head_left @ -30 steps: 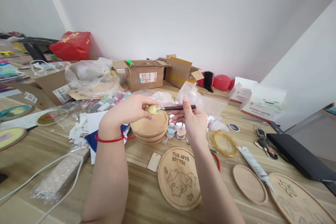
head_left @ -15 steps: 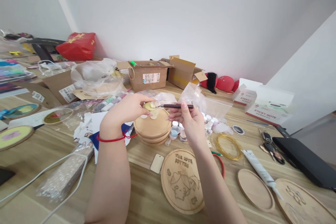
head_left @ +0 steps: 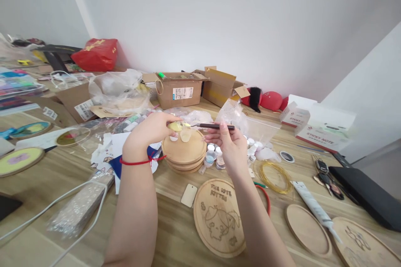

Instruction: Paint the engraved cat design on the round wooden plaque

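Yellow container (head_left: 174, 126) and dark tool (head_left: 209, 125), one each

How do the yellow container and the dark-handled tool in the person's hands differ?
The yellow container is short and rounded; the dark-handled tool is long and thin. The left hand holds the container, the right hand the tool. Both are held above the wooden table.

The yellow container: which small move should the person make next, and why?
Probably nudge some contents from the yellow container with the dark tool in the right hand: the tip is near the mouth, and the left hand holds the container tilted, close to the small cup.
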`<state>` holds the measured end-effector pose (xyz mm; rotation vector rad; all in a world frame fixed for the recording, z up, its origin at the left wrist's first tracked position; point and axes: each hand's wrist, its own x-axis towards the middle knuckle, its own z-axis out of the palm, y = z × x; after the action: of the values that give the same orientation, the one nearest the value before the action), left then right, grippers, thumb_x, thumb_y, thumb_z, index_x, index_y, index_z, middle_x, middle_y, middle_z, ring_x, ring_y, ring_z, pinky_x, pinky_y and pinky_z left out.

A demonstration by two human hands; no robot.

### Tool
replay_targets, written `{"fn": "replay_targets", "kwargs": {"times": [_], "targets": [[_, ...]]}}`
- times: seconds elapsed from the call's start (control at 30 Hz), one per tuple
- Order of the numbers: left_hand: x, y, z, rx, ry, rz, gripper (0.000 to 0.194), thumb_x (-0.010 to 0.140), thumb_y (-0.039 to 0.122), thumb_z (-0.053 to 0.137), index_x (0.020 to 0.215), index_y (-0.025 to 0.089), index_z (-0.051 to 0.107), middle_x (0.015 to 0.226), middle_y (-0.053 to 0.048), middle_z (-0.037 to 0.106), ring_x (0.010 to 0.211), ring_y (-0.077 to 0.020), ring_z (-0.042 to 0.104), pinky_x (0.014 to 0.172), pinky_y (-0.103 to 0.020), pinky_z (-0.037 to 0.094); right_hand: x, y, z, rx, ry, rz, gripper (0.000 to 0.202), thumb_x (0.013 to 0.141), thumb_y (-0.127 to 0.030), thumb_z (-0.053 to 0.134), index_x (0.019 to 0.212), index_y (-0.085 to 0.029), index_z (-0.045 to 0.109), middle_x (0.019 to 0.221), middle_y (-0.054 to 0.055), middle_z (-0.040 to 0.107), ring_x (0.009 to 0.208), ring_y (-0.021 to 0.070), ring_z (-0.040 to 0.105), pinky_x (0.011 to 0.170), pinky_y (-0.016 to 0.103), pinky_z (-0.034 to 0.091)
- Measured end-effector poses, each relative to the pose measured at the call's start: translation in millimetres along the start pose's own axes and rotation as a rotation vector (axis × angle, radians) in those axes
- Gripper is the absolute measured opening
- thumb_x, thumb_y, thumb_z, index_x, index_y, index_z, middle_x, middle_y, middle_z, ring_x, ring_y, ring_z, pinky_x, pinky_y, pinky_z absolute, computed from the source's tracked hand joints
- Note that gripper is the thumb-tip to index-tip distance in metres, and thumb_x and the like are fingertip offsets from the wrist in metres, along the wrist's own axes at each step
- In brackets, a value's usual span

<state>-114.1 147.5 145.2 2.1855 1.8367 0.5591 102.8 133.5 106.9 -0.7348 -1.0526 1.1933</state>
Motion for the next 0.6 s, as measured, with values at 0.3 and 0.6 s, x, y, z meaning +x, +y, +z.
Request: {"fn": "replay_targets", "kwargs": {"times": [0.3, 0.6], "targets": [[-0.5, -5.3, 1.1, 0.121, 0.053, -0.094, 0.045, 0.072, 0.024, 0.069, 0.116, 0.026, 0.071, 0.119, -0.001, 0.071, 0.107, -0.0262, 0.065, 0.088, -0.028, 0.046, 2.4, 1.0, -2.6, -0.023, 0.019, 0.006, 0.041, 0.076, -0.054, 0.071, 0.085, -0.015, 0.064, 0.072, 0.006, 0.074, 0.061, 0.0177, 0.072, 0.060, 0.029, 0.062], [-2.2, -20.5, 0.3, 0.122, 0.085, -0.203, 0.045, 0.071, 0.026, 0.072, 0.116, 0.027, 0.071, 0.114, -0.002, 0.073, 0.102, -0.0265, 0.067, 0.086, -0.028, 0.048, 6.6, 17.1, -7.4, -0.140, -0.027, 0.029, 0.035, 0.078, -0.055, 0.068, 0.083, -0.020, 0.062, 0.068, 0.003, 0.071, 0.056, 0.0205, 0.070, 0.054, 0.035, 0.061]]}}
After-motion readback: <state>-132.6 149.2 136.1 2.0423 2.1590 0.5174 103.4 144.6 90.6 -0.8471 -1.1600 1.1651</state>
